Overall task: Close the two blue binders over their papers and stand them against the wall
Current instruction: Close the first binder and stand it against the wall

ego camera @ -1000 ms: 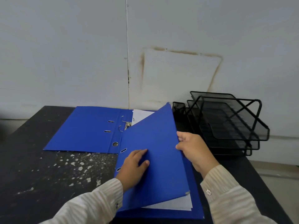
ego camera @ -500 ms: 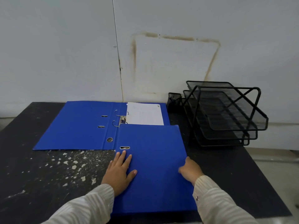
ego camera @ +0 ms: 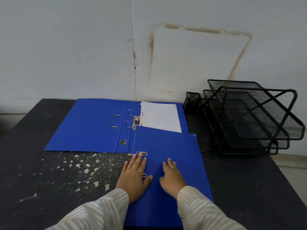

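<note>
The near blue binder (ego camera: 174, 146) lies closed and flat on the dark table, its papers hidden under the cover. My left hand (ego camera: 134, 175) rests flat on the cover near the spine slots, fingers spread. My right hand (ego camera: 172, 176) lies flat on the cover beside it. Behind it, the far blue binder (ego camera: 88, 125) lies open against the wall, its metal rings (ego camera: 132, 120) exposed and a white sheet of paper (ego camera: 160, 116) on its right half.
A black wire-mesh stack of letter trays (ego camera: 254, 118) stands at the back right, with a small black mesh holder (ego camera: 192, 98) beside it. The grey wall (ego camera: 83, 47) runs along the table's back edge. The dark table (ego camera: 49, 180) is speckled with pale chips.
The near binder's cover came down from half raised to flat. My right hand then moved from the cover's right edge onto its middle, next to my left hand.
</note>
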The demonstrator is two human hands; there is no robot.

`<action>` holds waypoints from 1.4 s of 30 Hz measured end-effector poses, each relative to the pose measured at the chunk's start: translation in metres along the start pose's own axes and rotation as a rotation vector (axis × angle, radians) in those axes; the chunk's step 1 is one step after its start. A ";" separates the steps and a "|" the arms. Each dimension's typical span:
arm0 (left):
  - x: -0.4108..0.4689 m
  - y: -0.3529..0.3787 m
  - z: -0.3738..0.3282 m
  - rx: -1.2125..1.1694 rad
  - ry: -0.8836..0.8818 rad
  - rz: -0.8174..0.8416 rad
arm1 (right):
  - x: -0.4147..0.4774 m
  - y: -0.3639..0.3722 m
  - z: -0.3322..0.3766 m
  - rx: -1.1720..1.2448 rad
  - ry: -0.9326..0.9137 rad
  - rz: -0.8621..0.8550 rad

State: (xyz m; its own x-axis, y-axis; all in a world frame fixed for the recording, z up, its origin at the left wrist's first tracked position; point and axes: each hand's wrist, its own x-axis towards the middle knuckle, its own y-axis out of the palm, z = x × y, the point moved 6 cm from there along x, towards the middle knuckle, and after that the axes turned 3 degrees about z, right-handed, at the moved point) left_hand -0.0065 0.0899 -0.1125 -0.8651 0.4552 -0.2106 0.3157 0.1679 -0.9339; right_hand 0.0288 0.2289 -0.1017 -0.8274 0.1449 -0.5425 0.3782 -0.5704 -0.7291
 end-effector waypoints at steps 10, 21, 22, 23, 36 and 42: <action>0.083 -0.027 0.033 -0.331 -0.111 -0.006 | 0.033 -0.005 0.056 -0.024 -0.124 0.010; 0.106 -0.025 0.041 -0.613 -0.190 -0.058 | 0.042 0.000 0.066 0.005 -0.131 -0.019; 0.106 -0.025 0.041 -0.616 -0.190 -0.061 | 0.039 0.001 0.065 0.015 -0.148 -0.041; 0.105 -0.026 0.042 -0.622 -0.193 -0.060 | 0.036 0.003 0.063 0.015 -0.167 -0.066; 0.108 -0.017 0.049 -0.641 -0.272 -0.043 | 0.006 0.015 0.047 -0.237 -0.193 0.186; 0.108 -0.016 0.049 -0.657 -0.292 -0.064 | 0.007 0.012 0.050 -0.323 -0.199 0.167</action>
State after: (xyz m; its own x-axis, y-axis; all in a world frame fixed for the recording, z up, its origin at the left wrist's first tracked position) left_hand -0.1238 0.0937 -0.1346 -0.9298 0.1895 -0.3155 0.3502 0.7196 -0.5996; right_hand 0.0069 0.1822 -0.0935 -0.7957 -0.1059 -0.5964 0.5989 -0.2849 -0.7484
